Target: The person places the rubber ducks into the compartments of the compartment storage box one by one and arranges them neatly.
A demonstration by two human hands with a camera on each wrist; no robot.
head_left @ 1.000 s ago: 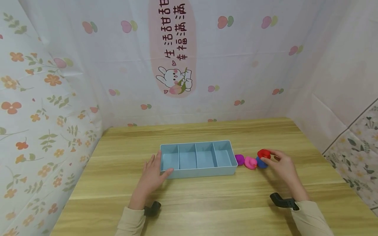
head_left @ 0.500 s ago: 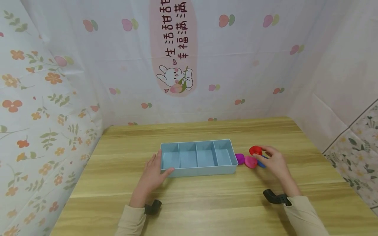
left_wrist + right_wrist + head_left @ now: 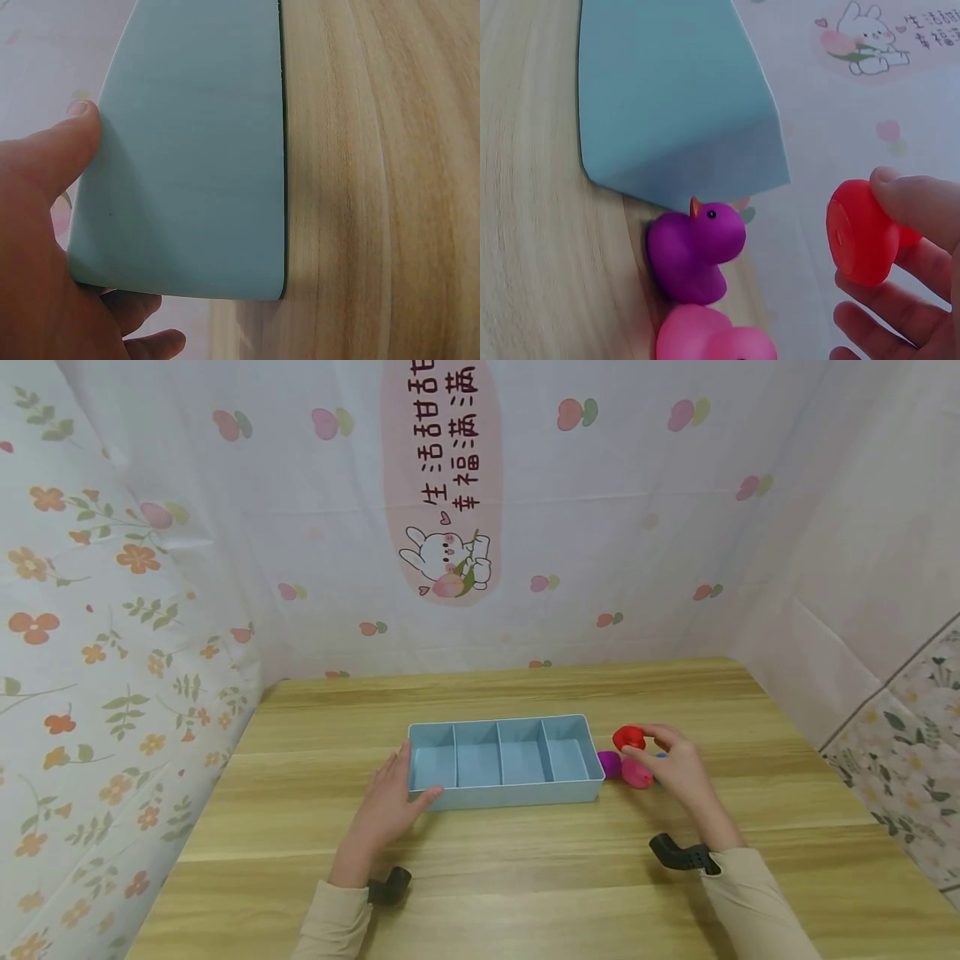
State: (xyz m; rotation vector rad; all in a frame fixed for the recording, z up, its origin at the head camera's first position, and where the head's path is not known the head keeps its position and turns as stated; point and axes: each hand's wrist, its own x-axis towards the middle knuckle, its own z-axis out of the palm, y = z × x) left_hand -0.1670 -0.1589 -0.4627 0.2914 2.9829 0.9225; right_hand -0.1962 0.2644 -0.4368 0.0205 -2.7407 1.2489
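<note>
My right hand [image 3: 678,770] pinches a red rubber duck [image 3: 628,737] between thumb and fingers, above the table. In the right wrist view the round base of the red rubber duck [image 3: 861,232] faces the camera. Below it stand a purple duck [image 3: 690,251] and a pink duck [image 3: 705,334]; a blue toy [image 3: 661,762] is mostly hidden by the hand. At the left end of a light blue divided box [image 3: 517,796], my left hand [image 3: 386,806] rests with loosely straight fingers along the end wall. Its thumb [image 3: 79,124] touches the rim.
Four-sided walls of patterned cloth [image 3: 315,527] stand behind and beside the wooden table [image 3: 510,877]. The purple duck is next to the box's right end, with the pink one just right of it. Dark camera mounts [image 3: 678,853] sit on both wrists.
My right hand has moved left with the red rubber duck, from above the blue toy to above the pink and purple ducks. The left hand and box have stayed in place.
</note>
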